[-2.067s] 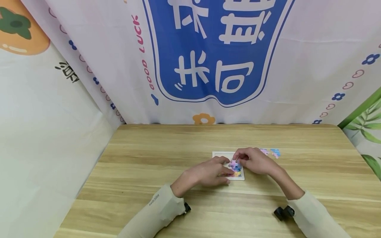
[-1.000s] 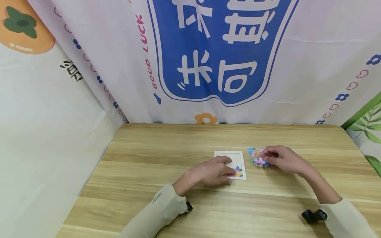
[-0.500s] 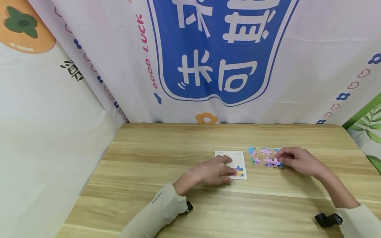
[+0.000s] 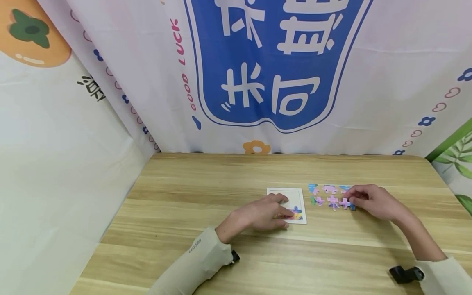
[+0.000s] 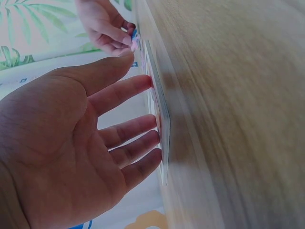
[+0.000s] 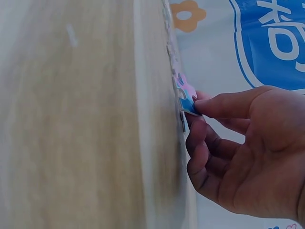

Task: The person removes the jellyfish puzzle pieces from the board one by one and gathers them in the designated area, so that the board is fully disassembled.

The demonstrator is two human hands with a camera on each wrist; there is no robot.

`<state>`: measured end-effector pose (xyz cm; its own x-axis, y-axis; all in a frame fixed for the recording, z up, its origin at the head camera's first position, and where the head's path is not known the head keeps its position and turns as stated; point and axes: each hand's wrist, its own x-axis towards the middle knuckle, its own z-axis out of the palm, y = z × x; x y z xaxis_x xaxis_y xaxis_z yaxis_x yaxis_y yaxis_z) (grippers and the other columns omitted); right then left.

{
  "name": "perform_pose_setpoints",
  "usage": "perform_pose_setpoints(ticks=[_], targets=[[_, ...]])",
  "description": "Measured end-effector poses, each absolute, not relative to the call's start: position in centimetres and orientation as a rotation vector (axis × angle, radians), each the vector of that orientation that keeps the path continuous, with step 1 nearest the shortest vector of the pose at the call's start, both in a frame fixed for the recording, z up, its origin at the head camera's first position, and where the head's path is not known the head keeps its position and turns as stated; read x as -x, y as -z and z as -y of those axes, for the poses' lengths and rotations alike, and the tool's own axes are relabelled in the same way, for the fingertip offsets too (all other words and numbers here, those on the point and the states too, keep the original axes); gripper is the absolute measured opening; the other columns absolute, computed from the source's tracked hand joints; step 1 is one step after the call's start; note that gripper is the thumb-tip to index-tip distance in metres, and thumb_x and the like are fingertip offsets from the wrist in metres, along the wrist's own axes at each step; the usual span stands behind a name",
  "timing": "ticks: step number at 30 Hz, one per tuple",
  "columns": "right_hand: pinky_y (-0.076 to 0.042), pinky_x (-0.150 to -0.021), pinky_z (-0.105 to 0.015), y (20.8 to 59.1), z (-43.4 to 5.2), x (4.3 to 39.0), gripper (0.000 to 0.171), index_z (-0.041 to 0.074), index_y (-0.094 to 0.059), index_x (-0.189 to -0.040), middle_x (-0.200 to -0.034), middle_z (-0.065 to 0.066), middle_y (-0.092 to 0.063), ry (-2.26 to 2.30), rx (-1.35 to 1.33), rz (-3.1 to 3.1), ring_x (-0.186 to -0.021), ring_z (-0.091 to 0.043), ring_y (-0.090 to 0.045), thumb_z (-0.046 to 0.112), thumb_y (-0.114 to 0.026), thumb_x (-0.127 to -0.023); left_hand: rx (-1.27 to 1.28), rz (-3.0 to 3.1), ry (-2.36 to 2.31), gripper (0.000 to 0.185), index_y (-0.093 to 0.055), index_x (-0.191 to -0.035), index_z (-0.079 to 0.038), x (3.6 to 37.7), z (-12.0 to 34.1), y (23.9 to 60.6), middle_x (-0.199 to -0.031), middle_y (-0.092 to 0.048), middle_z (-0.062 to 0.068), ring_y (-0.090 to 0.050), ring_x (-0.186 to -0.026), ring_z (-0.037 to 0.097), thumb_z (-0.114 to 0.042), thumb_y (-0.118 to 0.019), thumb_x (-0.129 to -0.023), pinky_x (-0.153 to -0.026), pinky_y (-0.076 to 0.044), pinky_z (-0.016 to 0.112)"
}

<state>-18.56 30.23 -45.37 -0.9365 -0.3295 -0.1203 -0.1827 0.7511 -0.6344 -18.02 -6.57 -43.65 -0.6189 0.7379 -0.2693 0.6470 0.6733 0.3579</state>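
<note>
A white puzzle board lies flat on the wooden table, with a few coloured pieces fitted at its near right corner. My left hand rests on the board with straight fingers pressing on it; the board shows edge-on there. To the right lie several loose pink and blue pieces in rows. My right hand pinches the pink and blue piece at the right end of the near row, thumb and forefinger on the piece.
Printed cloth backdrops hang close behind and beside the table. Black wrist camera mounts sit near the sleeves. Bare wood lies to the left of the board and along the near edge.
My right hand left the board and moved right to the loose pieces, then further right along them. The loose pieces now lie spread in rows. The left hand stayed on the board.
</note>
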Motion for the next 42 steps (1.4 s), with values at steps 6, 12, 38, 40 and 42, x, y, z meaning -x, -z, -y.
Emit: perform_pose_setpoints(ticks=[6, 12, 38, 40, 42], targets=[[-0.048, -0.073, -0.024, 45.49, -30.24, 18.69, 0.015, 0.008, -0.079, -0.112, -0.103, -0.004, -0.074, 0.916, 0.421, -2.760, -0.086, -0.010, -0.055, 0.008, -0.066, -0.104, -1.078, -2.501, -0.315, 0.043, -0.066, -0.149, -0.025, 18.05, 6.46, 43.66, -0.170, -0.043, 0.007, -0.039, -0.159, 0.023, -0.038, -0.067, -0.108, -0.132, -0.033, 0.039], [-0.048, -0.073, -0.025, 45.53, -30.21, 18.67, 0.015, 0.009, -0.079, -0.111, -0.105, -0.005, -0.075, 0.903, 0.413, -2.776, -0.087, -0.012, -0.056, 0.007, -0.067, -0.103, -1.061, -2.498, -0.323, 0.043, -0.066, -0.149, -0.025, 18.06, 6.40, 43.66, -0.170, -0.043, 0.007, -0.038, -0.159, 0.023, -0.038, -0.067, -0.107, -0.132, -0.033, 0.039], [-0.048, -0.068, -0.023, 45.39, -30.21, 18.30, 0.019, 0.008, -0.077, -0.109, -0.101, -0.004, -0.073, 0.907, 0.406, -2.787, -0.082, -0.010, -0.056, 0.002, -0.077, -0.091, -1.049, -2.497, -0.337, 0.042, -0.067, -0.148, -0.027, 18.02, 6.45, 43.57, -0.170, -0.043, 0.006, -0.038, -0.159, 0.023, -0.038, -0.067, -0.107, -0.132, -0.033, 0.040], [-0.048, -0.067, -0.023, 45.44, -30.22, 18.30, 0.019, 0.008, -0.077, -0.109, -0.101, -0.004, -0.073, 0.908, 0.406, -2.787, -0.082, -0.010, -0.056, 0.002, -0.077, -0.091, -1.043, -2.496, -0.337, 0.042, -0.067, -0.148, -0.027, 18.05, 6.43, 43.60, -0.170, -0.043, 0.006, -0.038, -0.159, 0.023, -0.038, -0.067, -0.108, -0.132, -0.033, 0.040], [-0.048, -0.067, -0.023, 45.50, -30.27, 18.31, 0.020, 0.008, -0.077, -0.109, -0.101, -0.004, -0.073, 0.910, 0.410, -2.787, -0.081, -0.010, -0.056, 0.001, -0.076, -0.091, -1.038, -2.497, -0.338, 0.042, -0.067, -0.148, -0.027, 18.08, 6.39, 43.64, -0.170, -0.043, 0.006, -0.038, -0.159, 0.023, -0.038, -0.067, -0.108, -0.132, -0.033, 0.040]])
